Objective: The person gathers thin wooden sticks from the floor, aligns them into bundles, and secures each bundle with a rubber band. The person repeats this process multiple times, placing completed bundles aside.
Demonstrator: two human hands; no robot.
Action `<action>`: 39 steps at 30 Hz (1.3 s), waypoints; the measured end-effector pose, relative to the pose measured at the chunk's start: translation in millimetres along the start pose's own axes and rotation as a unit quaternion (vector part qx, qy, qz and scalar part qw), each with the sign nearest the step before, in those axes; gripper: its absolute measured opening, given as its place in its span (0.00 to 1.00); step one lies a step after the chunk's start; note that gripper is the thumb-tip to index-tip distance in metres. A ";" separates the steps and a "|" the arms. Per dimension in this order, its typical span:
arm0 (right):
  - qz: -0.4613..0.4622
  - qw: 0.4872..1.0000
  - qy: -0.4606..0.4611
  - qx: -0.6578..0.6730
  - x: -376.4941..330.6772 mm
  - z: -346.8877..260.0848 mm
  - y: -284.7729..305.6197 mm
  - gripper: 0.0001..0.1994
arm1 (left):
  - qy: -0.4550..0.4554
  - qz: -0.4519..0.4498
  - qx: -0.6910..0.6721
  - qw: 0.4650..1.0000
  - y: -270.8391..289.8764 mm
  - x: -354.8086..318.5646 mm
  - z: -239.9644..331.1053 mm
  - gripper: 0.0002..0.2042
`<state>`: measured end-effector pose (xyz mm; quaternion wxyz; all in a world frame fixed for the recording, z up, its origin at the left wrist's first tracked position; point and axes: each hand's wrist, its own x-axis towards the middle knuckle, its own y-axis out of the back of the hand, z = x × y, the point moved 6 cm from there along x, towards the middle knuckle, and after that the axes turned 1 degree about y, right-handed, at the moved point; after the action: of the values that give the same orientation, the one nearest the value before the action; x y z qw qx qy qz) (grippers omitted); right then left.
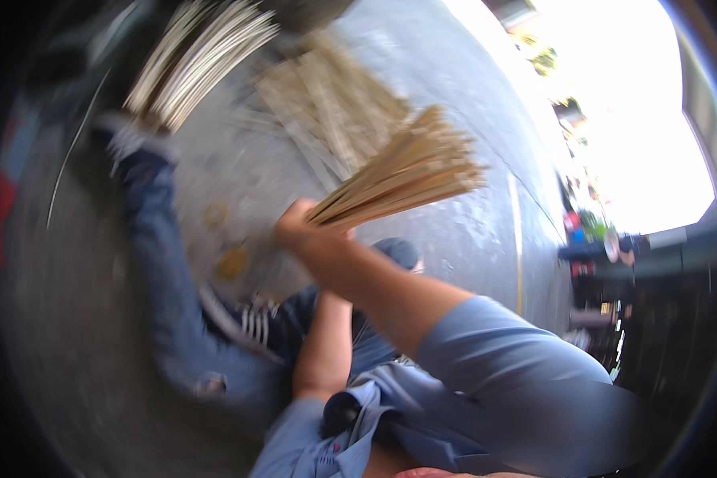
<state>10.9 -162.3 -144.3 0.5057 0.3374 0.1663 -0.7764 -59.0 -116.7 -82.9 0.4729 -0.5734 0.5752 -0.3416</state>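
While the right hand grips bundled sticks, shirt markings look blurred.

Seen from the right hand, a hand could pass at 10 o'clock over grey floor, and again at 3 o'clock, below the splayed stick bundle that blocks 2 o'clock. Slats lie across the floor toward 1 o'clock; pale sticks fill 11. The denim leg bars 9, beyond 2 yellow rounds on the floor. The left forearm closes off 6, a striped shoe 7.
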 end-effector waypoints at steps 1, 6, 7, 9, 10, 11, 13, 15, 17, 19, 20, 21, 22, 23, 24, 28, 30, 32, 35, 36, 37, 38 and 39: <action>0.000 0.999 0.027 0.025 1.4 -3.7 -6.8 0.18 | 0.009 0.005 0.030 1.000 4.5 1.5 -3.6 0.20; 0.078 0.988 0.132 0.037 -22.8 23.3 -5.5 0.21 | 0.044 0.001 0.175 0.984 -0.4 -2.8 -11.4 0.20; 0.088 0.986 0.133 0.050 -25.9 39.5 -14.3 0.22 | 0.059 -0.004 0.190 0.980 -1.7 -11.8 -28.0 0.20; 0.139 0.968 0.159 0.135 -48.7 67.6 -21.1 0.23 | 0.071 -0.003 0.223 0.972 3.4 -25.6 -33.6 0.21; 0.167 0.951 0.175 0.193 -60.1 93.8 -25.7 0.23 | 0.076 -0.006 0.238 0.968 5.8 -28.9 -38.1 0.21; 0.191 0.929 0.193 0.252 -69.8 111.8 -38.8 0.24 | 0.091 -0.008 0.246 0.965 5.8 -39.1 -51.7 0.21; 0.256 0.880 0.186 0.355 -96.1 151.7 -53.8 0.24 | 0.094 -0.026 0.281 0.955 -1.4 -46.1 -65.6 0.21; 0.294 0.815 0.232 0.443 -118.5 174.4 -77.5 0.26 | 0.071 0.002 0.357 0.932 -9.4 -58.0 -76.3 0.19; 0.336 0.749 0.205 0.533 -147.8 210.9 -103.9 0.29 | 0.056 0.016 0.403 0.913 -1.6 -65.3 -80.9 0.15; 0.325 0.708 0.186 0.598 -155.3 227.9 -150.5 0.28 | 0.052 -0.009 0.469 0.881 -3.3 -91.4 -108.9 0.16; 0.330 0.695 0.184 0.612 -151.8 228.4 -182.1 0.27 | 0.064 -0.031 0.498 0.864 -6.7 -107.9 -129.0 0.18; 0.289 0.693 0.189 0.633 -149.6 225.0 -204.5 0.30 | 0.103 -0.060 0.536 0.836 -5.7 -117.3 -138.8 0.19; 0.285 0.682 0.193 0.646 -150.0 219.9 -222.6 0.31 | 0.150 -0.091 0.567 0.805 -1.7 -130.0 -147.4 0.20; 0.293 0.667 0.195 0.657 -150.6 218.0 -229.6 0.33 | 0.157 -0.096 0.600 0.778 6.6 -134.2 -143.8 0.20; 0.305 0.653 0.212 0.660 -150.4 214.2 -230.0 0.34 | 0.163 -0.105 0.631 0.751 12.2 -133.9 -139.9 0.21; 0.294 0.636 0.241 0.671 -143.7 199.8 -235.3 0.35 | 0.126 -0.103 0.635 0.755 17.7 -141.9 -136.8 0.20; 0.267 0.646 0.239 0.674 -138.9 192.7 -236.6 0.33 | 0.091 -0.103 0.684 0.717 15.4 -140.9 -134.4 0.19; 0.298 0.629 0.229 0.680 -139.7 191.6 -230.8 0.31 | 0.038 -0.106 0.717 0.688 9.7 -136.6 -128.6 0.19; 0.328 0.592 0.215 0.704 -141.0 190.5 -237.4 0.26 | -0.010 -0.115 0.773 0.624 -9.2 -136.0 -121.6 0.20; 0.336 0.575 0.211 0.715 -143.6 191.1 -240.2 0.24 | 0.001 -0.126 0.805 0.580 -16.5 -137.0 -120.7 0.21; 0.336 0.583 0.210 0.709 -143.8 187.2 -238.3 0.23 | -0.012 -0.140 0.830 0.539 -23.7 -136.7 -117.0 0.21; 0.335 0.592 0.208 0.703 -144.0 183.1 -237.2 0.22 | -0.020 -0.152 0.854 0.498 -29.7 -137.5 -113.5 0.21; 0.339 0.598 0.203 0.697 -145.3 181.3 -233.8 0.21 | 0.005 -0.126 0.843 0.523 -30.5 -137.2 -107.1 0.19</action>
<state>-225.6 -71.9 66.9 0.2972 0.7684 -0.4533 -0.3403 -163.4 -1.2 0.7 0.6847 0.0282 -0.0572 -0.7261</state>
